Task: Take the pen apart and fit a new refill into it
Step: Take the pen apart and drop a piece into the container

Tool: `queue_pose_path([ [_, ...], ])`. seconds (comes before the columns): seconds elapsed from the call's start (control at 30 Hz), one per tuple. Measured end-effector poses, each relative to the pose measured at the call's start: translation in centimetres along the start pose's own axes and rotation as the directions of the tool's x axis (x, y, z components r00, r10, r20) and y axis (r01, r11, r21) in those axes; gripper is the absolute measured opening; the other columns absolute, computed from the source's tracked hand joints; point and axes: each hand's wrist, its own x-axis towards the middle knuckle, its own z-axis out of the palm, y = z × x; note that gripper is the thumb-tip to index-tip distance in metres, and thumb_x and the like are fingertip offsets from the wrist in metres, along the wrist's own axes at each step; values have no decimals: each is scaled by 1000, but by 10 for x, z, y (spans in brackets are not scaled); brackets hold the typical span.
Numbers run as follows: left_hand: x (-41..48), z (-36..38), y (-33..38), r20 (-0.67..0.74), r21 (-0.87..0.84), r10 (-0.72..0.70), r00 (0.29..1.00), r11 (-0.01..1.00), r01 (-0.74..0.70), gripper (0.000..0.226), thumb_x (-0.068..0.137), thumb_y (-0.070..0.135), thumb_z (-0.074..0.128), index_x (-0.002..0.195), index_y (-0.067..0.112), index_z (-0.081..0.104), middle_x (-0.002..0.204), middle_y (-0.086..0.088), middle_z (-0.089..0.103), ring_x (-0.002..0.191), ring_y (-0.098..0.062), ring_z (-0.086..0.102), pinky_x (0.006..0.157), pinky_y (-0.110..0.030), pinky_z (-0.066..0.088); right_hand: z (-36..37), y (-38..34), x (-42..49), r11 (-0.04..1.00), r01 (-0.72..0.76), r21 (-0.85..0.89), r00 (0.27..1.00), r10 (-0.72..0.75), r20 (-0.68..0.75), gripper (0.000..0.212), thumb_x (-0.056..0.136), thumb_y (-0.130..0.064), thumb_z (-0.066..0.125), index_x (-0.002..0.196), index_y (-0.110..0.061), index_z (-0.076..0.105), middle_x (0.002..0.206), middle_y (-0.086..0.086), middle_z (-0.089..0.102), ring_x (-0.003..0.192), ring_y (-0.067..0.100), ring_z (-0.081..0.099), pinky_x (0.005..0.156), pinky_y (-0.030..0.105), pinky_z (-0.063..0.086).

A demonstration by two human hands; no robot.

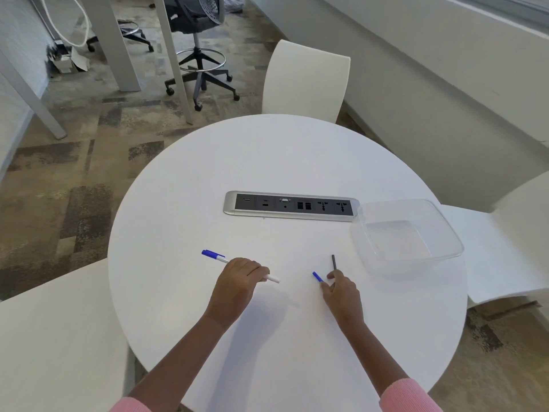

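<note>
My left hand (237,276) grips a white pen barrel (273,278) with a blue cap (211,254) sticking out to the left; the barrel's open end points right. My right hand (340,288) pinches a small blue end piece (317,276) and also holds a thin dark refill (334,262) that points up and away from me. Both hands hover low over the round white table (267,162), roughly a hand's width apart.
A clear plastic tray (445,230) stands at the right, beyond my right hand. A power and data socket strip (291,206) is set into the table's middle. White chairs (306,78) surround the table.
</note>
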Motion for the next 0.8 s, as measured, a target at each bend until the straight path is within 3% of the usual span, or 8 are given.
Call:
queue_pose_path([
  [0.13,2,5,-3,36,-85,71,997,994,-68,17,83,9,54,70,11,66,66,0,60,64,-21,57,66,-26,41,-1,-13,-8,973,-42,228,997,26,75,7,86,-14,55,90,-10,59,63,2,53,63,20,50,54,26,39],
  [0.27,2,10,0,107,-172,160,981,975,-140,7,70,8,66,70,14,69,80,1,69,94,-25,65,75,-29,52,-4,-36,-24,751,-328,574,909,84,409,22,90,-16,51,71,-11,62,62,3,54,53,12,47,47,14,39],
  [0.37,3,16,3,174,-258,196,965,955,-148,13,70,8,65,75,19,70,96,1,67,110,-21,52,80,-29,52,-1,-48,-34,629,-472,617,804,20,595,31,94,-28,46,75,-11,64,61,-1,56,53,9,49,54,17,39],
  [0.47,1,23,9,214,-395,172,962,916,-76,20,74,1,63,80,20,69,116,5,53,121,-19,41,93,-30,43,2,-54,-38,510,-560,653,728,-73,681,36,95,-37,40,76,-14,60,52,-4,57,49,6,51,50,16,38],
  [0.53,0,25,14,248,-508,134,960,861,11,28,74,-6,62,83,20,69,125,6,47,128,-14,34,100,-19,35,4,-56,-39,390,-613,687,705,-124,699,38,96,-35,36,80,-13,62,52,-2,60,50,8,55,48,16,41],
  [0.63,-5,30,16,316,-605,105,943,788,115,37,77,-11,57,84,24,66,135,9,42,134,-2,24,104,-6,21,9,-55,-37,278,-619,735,722,-167,671,33,96,-28,37,93,-9,64,72,1,67,62,14,62,56,20,49],
  [0.7,-8,32,15,351,-624,59,934,759,187,39,79,-10,52,85,26,64,142,15,40,134,4,25,103,-6,24,12,-54,-36,252,-600,760,765,-97,636,27,93,-26,45,87,-8,64,68,0,64,62,14,60,59,21,48],
  [0.8,-9,27,14,407,-614,-100,908,706,353,39,81,-15,47,86,16,70,137,12,39,124,14,33,93,-1,30,12,-53,-32,252,-515,820,848,8,530,27,91,-24,51,75,-6,63,65,4,54,54,8,58,54,15,51],
])
